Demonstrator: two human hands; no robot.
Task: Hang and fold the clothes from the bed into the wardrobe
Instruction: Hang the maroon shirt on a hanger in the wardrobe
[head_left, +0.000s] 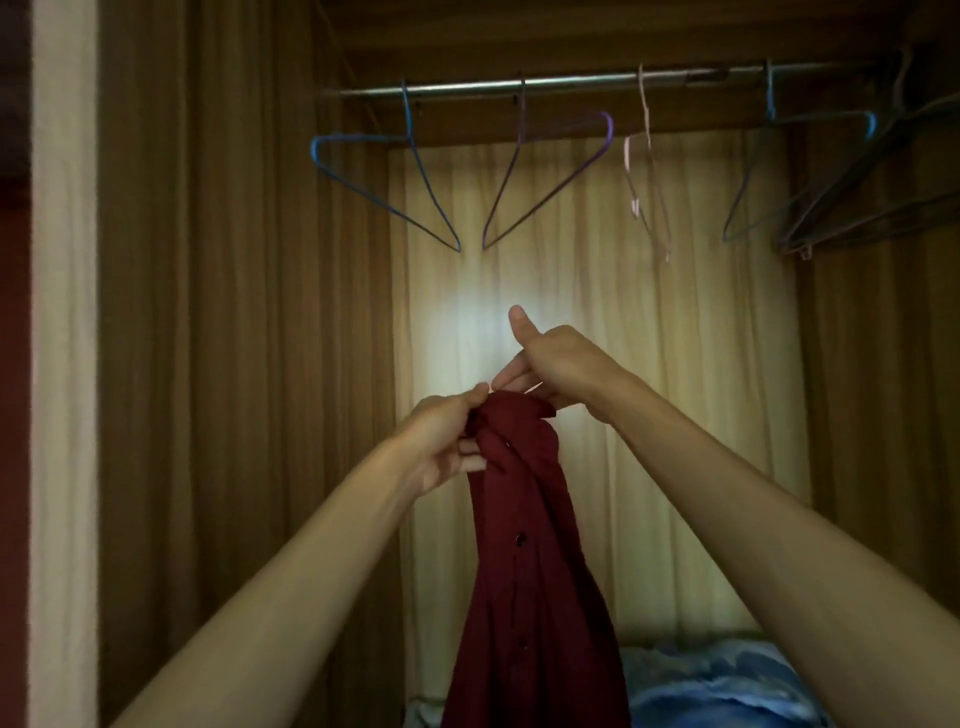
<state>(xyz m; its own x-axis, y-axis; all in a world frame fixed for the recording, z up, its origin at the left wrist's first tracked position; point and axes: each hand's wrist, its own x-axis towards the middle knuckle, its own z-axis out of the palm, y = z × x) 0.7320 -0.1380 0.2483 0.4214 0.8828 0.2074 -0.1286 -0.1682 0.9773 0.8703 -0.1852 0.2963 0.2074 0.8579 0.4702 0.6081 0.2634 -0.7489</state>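
Observation:
A dark red buttoned shirt (530, 561) hangs bunched in front of me inside the wardrobe. My left hand (447, 441) grips its gathered top from the left. My right hand (550, 364) is at the top of the shirt from the right, thumb raised, fingers pinching a thin pale piece at the collar; it may be a hanger, mostly hidden in the cloth. Above, a metal rail (571, 83) carries empty hangers: a blue one (384, 182), a purple one (550, 176), a thin pink one (644, 166) and a blue one (800, 171) on the right.
Several dark hangers (883, 208) crowd the rail's right end. A pale curtain (675, 364) lines the wardrobe's back and brown panels (234, 312) its left side. Blue fabric (727, 686) lies on the wardrobe floor at lower right.

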